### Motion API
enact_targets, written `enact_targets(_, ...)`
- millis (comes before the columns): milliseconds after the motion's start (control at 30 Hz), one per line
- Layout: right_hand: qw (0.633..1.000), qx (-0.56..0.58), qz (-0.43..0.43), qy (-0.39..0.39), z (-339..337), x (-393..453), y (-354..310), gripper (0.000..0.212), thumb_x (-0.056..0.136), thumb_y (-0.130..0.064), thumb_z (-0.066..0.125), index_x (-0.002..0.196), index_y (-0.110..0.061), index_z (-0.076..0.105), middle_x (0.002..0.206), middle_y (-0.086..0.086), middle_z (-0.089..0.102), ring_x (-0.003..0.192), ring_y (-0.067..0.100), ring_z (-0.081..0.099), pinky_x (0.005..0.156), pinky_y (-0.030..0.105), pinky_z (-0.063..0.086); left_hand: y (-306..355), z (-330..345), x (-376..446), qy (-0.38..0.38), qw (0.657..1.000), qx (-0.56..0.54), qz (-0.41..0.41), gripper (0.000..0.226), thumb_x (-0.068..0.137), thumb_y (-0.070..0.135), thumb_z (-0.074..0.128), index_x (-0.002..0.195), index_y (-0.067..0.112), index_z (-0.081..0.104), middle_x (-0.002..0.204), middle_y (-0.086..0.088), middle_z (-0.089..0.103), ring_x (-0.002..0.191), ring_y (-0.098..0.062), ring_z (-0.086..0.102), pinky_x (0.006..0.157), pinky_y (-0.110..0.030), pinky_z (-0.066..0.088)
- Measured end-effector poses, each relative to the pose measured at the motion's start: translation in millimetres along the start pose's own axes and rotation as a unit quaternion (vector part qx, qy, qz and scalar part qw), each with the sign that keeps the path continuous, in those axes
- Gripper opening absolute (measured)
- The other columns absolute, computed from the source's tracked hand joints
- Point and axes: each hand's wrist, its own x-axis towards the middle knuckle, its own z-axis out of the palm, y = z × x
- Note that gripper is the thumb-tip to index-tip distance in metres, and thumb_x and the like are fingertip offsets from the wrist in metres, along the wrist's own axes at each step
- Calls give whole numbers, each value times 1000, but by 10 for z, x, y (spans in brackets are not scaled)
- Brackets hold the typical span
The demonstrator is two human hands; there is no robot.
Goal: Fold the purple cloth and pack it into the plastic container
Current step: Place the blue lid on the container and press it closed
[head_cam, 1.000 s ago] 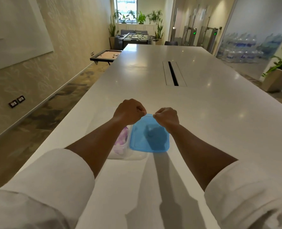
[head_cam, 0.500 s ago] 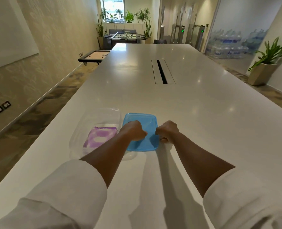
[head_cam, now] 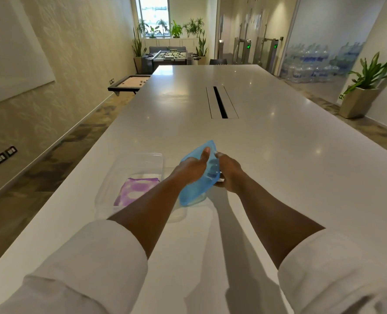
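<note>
Blue translucent plastic forms the lid [head_cam: 193,189], which is held tilted above the white table [head_cam: 278,155], its far corner raised and its near edge low, just beside the right side of the clear plastic container [head_cam: 151,159]. The lid is gripped from both sides: the left hand [head_cam: 191,169] is closed over its left edge with the thumb laid on the upper face, and the right hand [head_cam: 228,172] is wrapped around its right edge, the fingers seen dimly through the plastic from beneath. The purple cloth [head_cam: 134,193], patterned with pale patches, is seen folded flat inside the container, lying on its floor toward the near end, partly hidden by the left forearm. The container is set on the table with its top uncovered. White sleeves [head_cam: 92,264] are rolled back on both forearms. A dark cable slot [head_cam: 219,102] is cut into the table farther off, well apart from the hands. A potted plant [head_cam: 364,87] is seen on the floor at the right, and a foosball table [head_cam: 171,56] at the far end of the room.
</note>
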Motion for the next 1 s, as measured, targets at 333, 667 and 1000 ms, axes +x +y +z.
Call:
enact_targets(333,992,-63,-90,-55,213,-112,-151,14,90,-23,57,89,-20,71,90,2,73,84,18,70,63,26,52,110,-248,-90,-33,970,-239,-23,72,92,66,39,130,8,57,126,-16,64,115,-31,63,103,-43,49)
enact_targets(667,970,-164,-166,-71,413,-181,-115,15,90,-20,65,101,-15,73,94,1,70,86,15,62,64,21,48,-206,-675,-179,-108,912,-395,-8,58,101,38,37,144,-2,38,133,-27,55,103,-32,59,99,-44,48)
enact_targets(1000,974,-206,-96,-25,699,-195,37,42,86,-33,69,110,0,62,98,12,60,90,26,58,89,42,53,-513,-1049,-400,-81,879,-469,23,54,103,30,29,147,-2,33,121,-23,53,86,-27,61,58,-27,59)
